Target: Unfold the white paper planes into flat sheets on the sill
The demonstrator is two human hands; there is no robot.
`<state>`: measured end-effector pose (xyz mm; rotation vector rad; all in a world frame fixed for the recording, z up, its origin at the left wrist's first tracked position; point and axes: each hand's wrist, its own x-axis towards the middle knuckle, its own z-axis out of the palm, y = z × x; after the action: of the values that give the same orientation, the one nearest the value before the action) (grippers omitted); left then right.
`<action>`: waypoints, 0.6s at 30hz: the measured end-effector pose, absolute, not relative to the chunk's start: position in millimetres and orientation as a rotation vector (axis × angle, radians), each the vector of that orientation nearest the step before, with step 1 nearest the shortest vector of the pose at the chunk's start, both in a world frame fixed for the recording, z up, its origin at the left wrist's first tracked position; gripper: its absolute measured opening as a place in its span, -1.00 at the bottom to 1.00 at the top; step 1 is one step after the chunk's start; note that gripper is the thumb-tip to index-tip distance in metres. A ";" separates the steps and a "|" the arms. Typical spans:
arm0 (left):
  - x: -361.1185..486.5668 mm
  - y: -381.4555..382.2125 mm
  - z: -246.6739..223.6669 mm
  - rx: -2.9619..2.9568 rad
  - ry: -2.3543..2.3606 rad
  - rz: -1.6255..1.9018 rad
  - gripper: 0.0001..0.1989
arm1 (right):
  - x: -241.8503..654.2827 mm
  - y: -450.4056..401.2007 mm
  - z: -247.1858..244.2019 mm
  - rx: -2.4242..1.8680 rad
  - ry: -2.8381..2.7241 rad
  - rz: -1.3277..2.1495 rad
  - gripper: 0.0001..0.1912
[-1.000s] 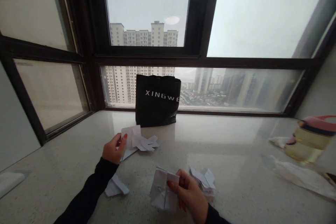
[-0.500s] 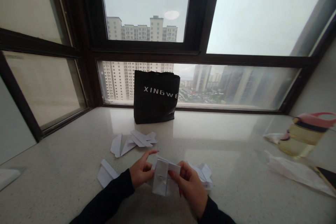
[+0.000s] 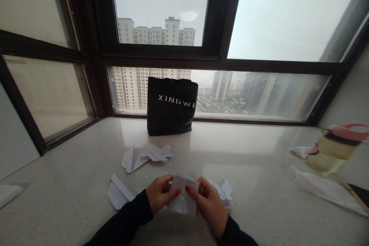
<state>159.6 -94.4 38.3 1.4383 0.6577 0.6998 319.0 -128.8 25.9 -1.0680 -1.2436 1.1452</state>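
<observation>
A folded sheet of white paper (image 3: 182, 204) is held up between both hands, with a seam down its middle. My left hand (image 3: 161, 193) pinches its left side, the thumb lying on the front near the seam. On the other side my right hand (image 3: 210, 204) grips it, thumb also on the front and fingers behind. Further folded papers (image 3: 155, 152) lie beyond the hands. One folded piece (image 3: 118, 192) rests by my left forearm, and a small stack of folded paper (image 3: 224, 192) is partly hidden behind my right hand.
A black bag (image 3: 171, 113) with white lettering stands against the window. On the right are a yellow bottle with a pink lid (image 3: 331, 152), a white plastic wrapper (image 3: 323, 190) and a dark flat object (image 3: 360, 195). A white object (image 3: 10, 194) sits at the far left.
My left hand has moved in from beside the folded paper and closed on its left side. The right hand keeps its grip and has barely shifted.
</observation>
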 end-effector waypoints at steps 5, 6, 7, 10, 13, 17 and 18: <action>159.7 -93.6 40.9 1.457 0.621 0.842 -0.63 | 319.4 -129.9 23.8 -1.127 -1.193 1.038 -0.47; 159.4 -94.2 42.6 1.467 0.614 0.860 -0.65 | 320.1 -129.8 23.6 -1.130 -1.216 1.030 -0.43; 159.2 -94.9 44.3 1.485 0.615 0.866 -0.67 | 321.0 -129.7 23.7 -1.140 -1.260 1.025 -0.45; 159.5 -97.9 47.0 1.580 0.668 0.878 -0.71 | 324.4 -130.8 25.7 -1.213 -1.440 0.902 -0.65; 160.3 -99.6 45.6 1.665 0.707 0.940 -0.66 | 326.8 -133.2 29.6 -1.268 -1.559 0.674 -0.70; 158.5 -95.3 39.9 1.816 0.841 0.848 -0.77 | 326.3 -133.0 30.4 -1.338 -1.656 0.628 -0.73; 157.5 -93.3 38.4 1.839 0.871 0.813 -0.79 | 325.8 -132.3 29.4 -1.345 -1.667 0.630 -0.74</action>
<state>157.5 -93.3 38.4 1.8388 0.8711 0.8129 325.8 -132.3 29.4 -1.3453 -1.6668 0.6302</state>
